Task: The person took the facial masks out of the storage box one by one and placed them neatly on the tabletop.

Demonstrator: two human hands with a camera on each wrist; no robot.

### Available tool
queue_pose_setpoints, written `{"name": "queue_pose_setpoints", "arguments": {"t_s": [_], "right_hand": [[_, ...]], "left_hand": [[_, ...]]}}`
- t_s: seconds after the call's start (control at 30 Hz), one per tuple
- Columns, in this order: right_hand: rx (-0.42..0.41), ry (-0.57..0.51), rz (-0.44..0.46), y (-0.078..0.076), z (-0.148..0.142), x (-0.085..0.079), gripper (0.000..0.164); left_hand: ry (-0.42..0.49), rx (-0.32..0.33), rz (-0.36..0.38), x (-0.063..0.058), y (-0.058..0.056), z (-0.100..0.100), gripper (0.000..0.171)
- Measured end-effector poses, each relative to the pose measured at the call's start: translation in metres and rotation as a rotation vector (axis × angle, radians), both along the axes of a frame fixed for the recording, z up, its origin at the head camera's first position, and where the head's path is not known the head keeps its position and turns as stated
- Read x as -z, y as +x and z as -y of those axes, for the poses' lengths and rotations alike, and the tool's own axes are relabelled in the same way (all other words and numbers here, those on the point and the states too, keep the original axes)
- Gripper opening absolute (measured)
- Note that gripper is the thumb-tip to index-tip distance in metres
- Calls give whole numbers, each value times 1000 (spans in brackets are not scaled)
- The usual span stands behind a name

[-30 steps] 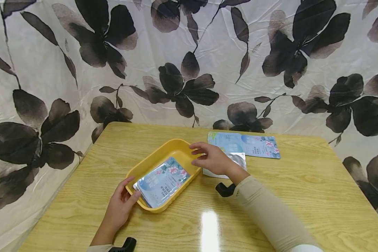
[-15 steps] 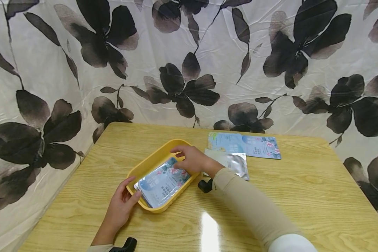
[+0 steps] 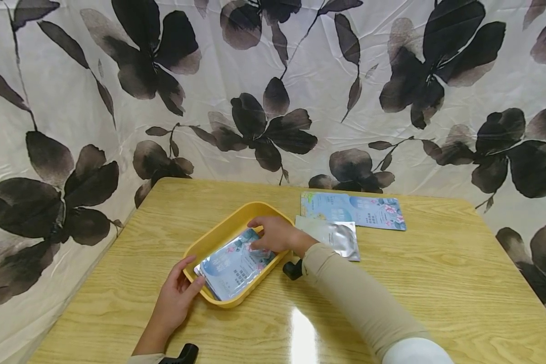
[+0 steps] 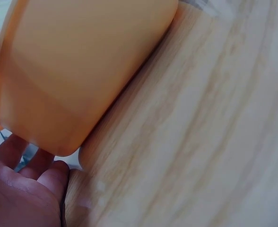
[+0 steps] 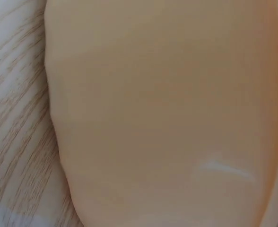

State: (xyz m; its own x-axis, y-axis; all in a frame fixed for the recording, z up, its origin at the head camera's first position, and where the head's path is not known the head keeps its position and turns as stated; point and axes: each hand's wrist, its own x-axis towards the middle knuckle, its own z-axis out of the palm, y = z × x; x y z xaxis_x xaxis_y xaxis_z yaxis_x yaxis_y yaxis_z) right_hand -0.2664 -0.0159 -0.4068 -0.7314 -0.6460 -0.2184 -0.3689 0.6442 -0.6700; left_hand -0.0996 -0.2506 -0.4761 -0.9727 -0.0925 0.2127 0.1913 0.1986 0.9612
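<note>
A yellow plastic tray (image 3: pixel 218 231) lies slantwise on the table, with flat blue floral sachets (image 3: pixel 229 268) stacked inside. My left hand (image 3: pixel 173 298) holds its near-left end, thumb over the rim and fingers at the outer wall. In the left wrist view, the fingers (image 4: pixel 32 163) rest against the tray's outer end. Reaching over the right side, my right hand (image 3: pixel 275 234) is inside the tray at the stack's far end. Its thumb touches the top sachet, with a gap to the index finger; the other fingers are hidden. The right wrist view shows only the tray wall (image 5: pixel 167 104) and table.
Just right of the tray lies a silver-white sachet (image 3: pixel 343 238). Behind it, blue floral sachets (image 3: pixel 377 211) lie side by side near the table's back edge. A floral curtain (image 3: pixel 346 101) hangs behind the wooden table (image 3: pixel 437 263).
My right hand has moved left from above the tray's right rim, down onto the sachets' far end, uncovering the silver-white sachet. The left hand stays at the tray's end.
</note>
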Motion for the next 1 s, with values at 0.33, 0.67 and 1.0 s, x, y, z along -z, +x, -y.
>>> {"name": "queue_pose_setpoints", "arguments": {"t_s": [0.33,0.67,1.0], "right_hand": [[3,-75,47,-1,-2,1,53],[-29,-83,78,-3,-2,1,49],[-20,-58,97,-4,0,2,50]], "left_hand": [[5,1,-20,0,0,-2,51],[5,1,-28,2,-1,0,51],[1,0,-16,1,-1,0,51]]}}
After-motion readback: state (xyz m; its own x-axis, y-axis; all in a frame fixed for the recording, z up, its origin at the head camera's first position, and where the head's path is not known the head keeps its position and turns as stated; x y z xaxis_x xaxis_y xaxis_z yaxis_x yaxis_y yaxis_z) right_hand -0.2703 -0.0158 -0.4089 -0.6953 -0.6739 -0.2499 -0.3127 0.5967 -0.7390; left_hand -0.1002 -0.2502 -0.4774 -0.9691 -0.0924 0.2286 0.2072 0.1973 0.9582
